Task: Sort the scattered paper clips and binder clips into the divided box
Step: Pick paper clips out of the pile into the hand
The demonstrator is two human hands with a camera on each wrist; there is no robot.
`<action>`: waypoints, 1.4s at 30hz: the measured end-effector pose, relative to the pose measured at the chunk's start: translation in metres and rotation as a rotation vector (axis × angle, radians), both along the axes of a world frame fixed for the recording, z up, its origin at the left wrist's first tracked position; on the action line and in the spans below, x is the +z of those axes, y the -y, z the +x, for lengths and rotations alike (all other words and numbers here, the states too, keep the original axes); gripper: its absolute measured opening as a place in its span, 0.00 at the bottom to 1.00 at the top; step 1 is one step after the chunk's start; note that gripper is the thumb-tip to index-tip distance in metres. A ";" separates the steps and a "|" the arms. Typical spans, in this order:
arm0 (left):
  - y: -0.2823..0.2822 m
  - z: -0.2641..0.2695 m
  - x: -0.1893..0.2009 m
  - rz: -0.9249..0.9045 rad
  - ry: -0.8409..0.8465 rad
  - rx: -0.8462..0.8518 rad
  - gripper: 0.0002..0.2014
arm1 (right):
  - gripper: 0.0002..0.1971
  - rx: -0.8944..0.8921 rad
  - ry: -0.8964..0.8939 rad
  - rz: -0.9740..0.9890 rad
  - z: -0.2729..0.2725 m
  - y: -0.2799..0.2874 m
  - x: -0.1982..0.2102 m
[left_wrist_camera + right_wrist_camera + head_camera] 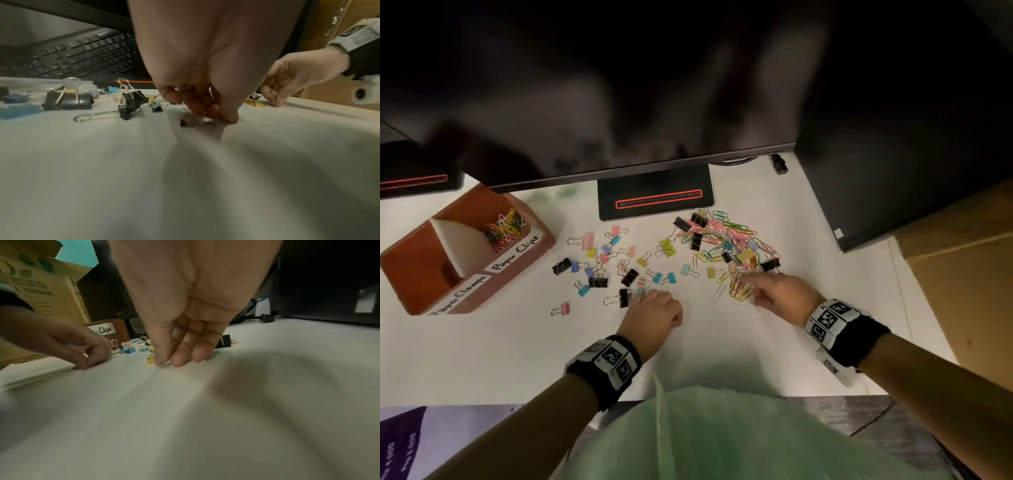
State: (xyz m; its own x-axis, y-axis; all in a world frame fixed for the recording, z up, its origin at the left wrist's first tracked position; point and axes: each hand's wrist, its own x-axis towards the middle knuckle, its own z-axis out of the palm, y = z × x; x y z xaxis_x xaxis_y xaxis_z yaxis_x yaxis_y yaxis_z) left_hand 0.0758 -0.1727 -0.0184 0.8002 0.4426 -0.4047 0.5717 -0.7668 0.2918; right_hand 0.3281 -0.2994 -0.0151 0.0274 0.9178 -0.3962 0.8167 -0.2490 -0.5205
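Note:
Coloured and black binder clips (599, 270) lie scattered across the middle of the white table (500, 353). A tangle of paper clips (726, 236) mixed with more binder clips lies to the right. My left hand (661, 308) is curled low over the table and pinches the wire handle of a small binder clip (186, 121). My right hand (750, 293) has its fingers fairly straight, with the fingertips (180, 360) on the table at some yellow paper clips (739, 293). The brown divided box (410, 260) stands at the left. Its "Paper Clips" section holds paper clips (505, 228).
A monitor stand (655, 197) sits behind the clips under a dark screen. To the right a black computer tower (893, 154) and a cardboard box (962, 274) border the table. A keyboard (82, 53) shows behind the clips. A plug (779, 164) lies at the back.

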 end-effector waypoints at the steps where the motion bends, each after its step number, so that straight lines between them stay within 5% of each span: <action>1: 0.000 0.001 0.001 -0.010 -0.014 -0.015 0.09 | 0.26 -0.004 0.006 -0.003 0.002 -0.001 -0.001; 12: -0.003 0.077 0.010 -0.250 0.126 0.080 0.19 | 0.14 -0.040 -0.037 0.014 0.006 -0.021 -0.013; 24: -0.007 0.086 -0.004 -0.194 0.189 0.121 0.06 | 0.05 0.012 -0.029 0.151 0.005 -0.022 -0.017; 32: -0.009 0.086 0.000 -0.197 0.138 0.105 0.05 | 0.15 -0.027 -0.091 0.029 0.004 -0.023 -0.011; 42: -0.011 0.079 -0.001 -0.263 0.114 0.125 0.06 | 0.10 0.010 -0.071 0.010 0.000 -0.023 -0.005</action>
